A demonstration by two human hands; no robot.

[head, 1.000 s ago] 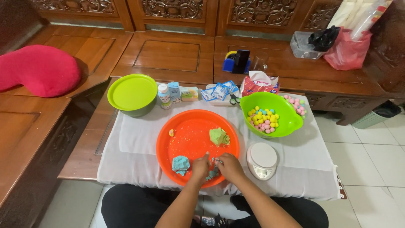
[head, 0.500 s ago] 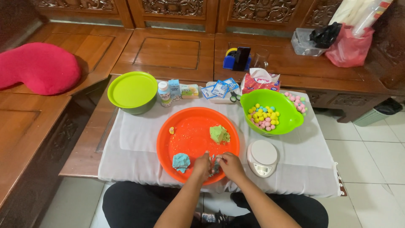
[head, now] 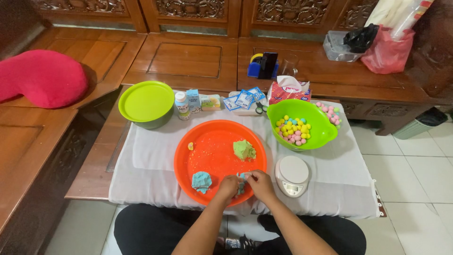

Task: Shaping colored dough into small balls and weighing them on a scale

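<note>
Between the fingers of both hands, at the near rim of the round orange plastic tray (head: 207, 151), sits a small pinch of soft blue dough (head: 241, 178). Left hand (head: 228, 187) curled, thumb and forefinger closed on the near side of that piece; right hand (head: 260, 183) closed on its far side, fingers pressed together around it. Dough mostly hidden by the fingers, so exact shape cannot be told.

Probably very light and soft, easy to squash and likely a little sticky; best taken gently with the fingertips only, from two opposite sides, without hard pressure. Tears easily if pulled, judging from the ragged edges of the other lumps.

Just left of the fingers, on the same tray, lies a bigger lump of blue dough (head: 202, 181). Beyond the fingers, further up the tray, rests a lump of pale green dough (head: 244, 149), and at the far left rim a tiny yellow piece (head: 190, 146). Right of the fingers, on the white cloth (head: 151, 160) over the tabletop, stands a small white kitchen scale (head: 292, 175). Further beyond, a lime-green bowl (head: 325, 132) with small coloured balls (head: 293, 130), well apart.
</note>
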